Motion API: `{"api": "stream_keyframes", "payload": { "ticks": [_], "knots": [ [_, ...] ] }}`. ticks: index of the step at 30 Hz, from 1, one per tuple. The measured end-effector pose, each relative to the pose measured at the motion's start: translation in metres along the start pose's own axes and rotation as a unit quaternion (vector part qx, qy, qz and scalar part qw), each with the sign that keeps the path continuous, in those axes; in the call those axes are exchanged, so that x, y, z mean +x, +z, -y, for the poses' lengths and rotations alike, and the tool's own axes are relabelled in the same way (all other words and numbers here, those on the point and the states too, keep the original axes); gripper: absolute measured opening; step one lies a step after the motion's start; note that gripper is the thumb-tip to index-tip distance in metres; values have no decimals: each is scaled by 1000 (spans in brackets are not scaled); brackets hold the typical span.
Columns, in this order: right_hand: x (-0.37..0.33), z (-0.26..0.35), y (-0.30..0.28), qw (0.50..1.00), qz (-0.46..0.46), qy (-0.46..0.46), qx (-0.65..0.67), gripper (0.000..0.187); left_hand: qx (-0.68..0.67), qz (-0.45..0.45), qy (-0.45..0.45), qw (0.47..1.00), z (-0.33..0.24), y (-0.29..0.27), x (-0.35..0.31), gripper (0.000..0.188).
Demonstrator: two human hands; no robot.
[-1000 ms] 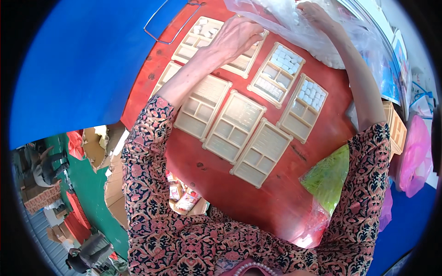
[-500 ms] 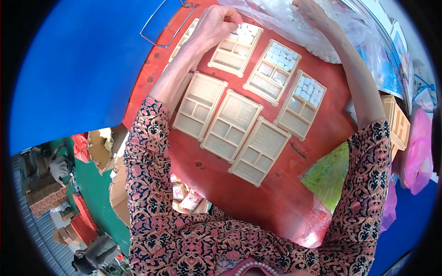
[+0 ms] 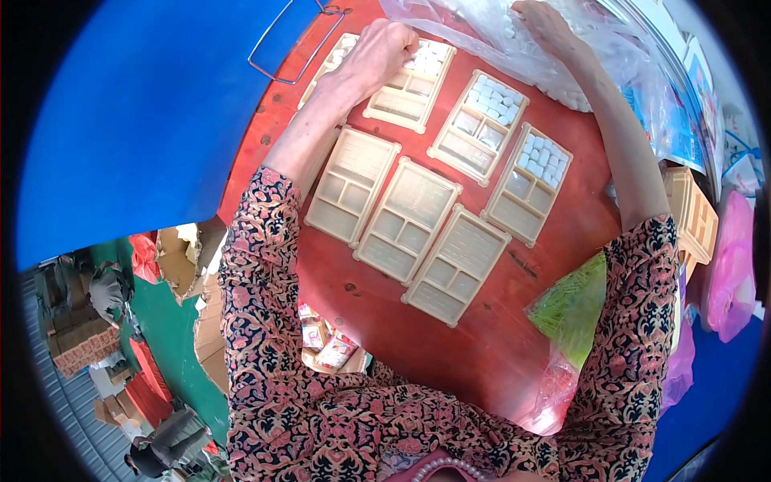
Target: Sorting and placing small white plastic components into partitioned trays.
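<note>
My left hand (image 3: 382,58) is curled, fingers pressed together, at the upper left corner of a cream compartment tray (image 3: 399,106). Small white rounded pieces (image 3: 431,58) lie in that tray's top section; what the fingers hold, if anything, is hidden. My right hand (image 3: 546,26) is at the far edge, by a clear plastic bag (image 3: 610,56) of similar white pieces. Its fingers look bent together, their contents unseen. Two trays to the right, one with a middle tray frame (image 3: 466,165) and one further right (image 3: 510,221), have their top sections filled with white pieces.
Nearer on the red table (image 3: 353,321) sit three trays without white pieces, including a front one (image 3: 438,304). A green plastic packet (image 3: 570,305) lies by my right sleeve. A wire handle (image 3: 293,44) stands far left; a wooden crate (image 3: 691,213) and pink bag (image 3: 729,281) are right.
My left hand has shifted slightly left and nearer, uncovering white pieces in the far-left tray. My right hand stays by the bag, almost unmoved. The trays keep their places.
</note>
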State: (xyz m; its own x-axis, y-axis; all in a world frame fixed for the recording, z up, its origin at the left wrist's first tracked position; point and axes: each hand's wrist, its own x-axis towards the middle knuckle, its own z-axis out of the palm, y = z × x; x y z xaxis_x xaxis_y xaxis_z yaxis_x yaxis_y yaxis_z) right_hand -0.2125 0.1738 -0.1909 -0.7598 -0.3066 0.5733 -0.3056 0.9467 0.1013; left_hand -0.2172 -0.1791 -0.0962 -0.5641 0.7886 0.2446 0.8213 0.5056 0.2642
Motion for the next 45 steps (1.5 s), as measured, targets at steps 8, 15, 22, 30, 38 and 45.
{"api": "stream_keyframes", "payload": {
  "ticks": [8,15,22,30,38,45],
  "knots": [
    [0,-2,4,1000,-1,6,16,27,-52,-66,31,996,-2,-4,-4,21],
    [-1,-15,5,995,-11,-40,85,32,-63,-76,72,993,8,-8,-4,24],
    [-3,2,14,997,46,16,58,30,0,129,82,988,-10,9,-34,58],
    [-4,-10,15,998,4,10,61,27,44,189,57,979,-9,28,-39,92],
    [37,29,-49,826,11,357,436,12,-188,164,-47,967,2,-7,-44,71],
    [42,10,-82,679,45,407,609,15,-248,113,-57,960,25,-9,-26,48]
  ]
}}
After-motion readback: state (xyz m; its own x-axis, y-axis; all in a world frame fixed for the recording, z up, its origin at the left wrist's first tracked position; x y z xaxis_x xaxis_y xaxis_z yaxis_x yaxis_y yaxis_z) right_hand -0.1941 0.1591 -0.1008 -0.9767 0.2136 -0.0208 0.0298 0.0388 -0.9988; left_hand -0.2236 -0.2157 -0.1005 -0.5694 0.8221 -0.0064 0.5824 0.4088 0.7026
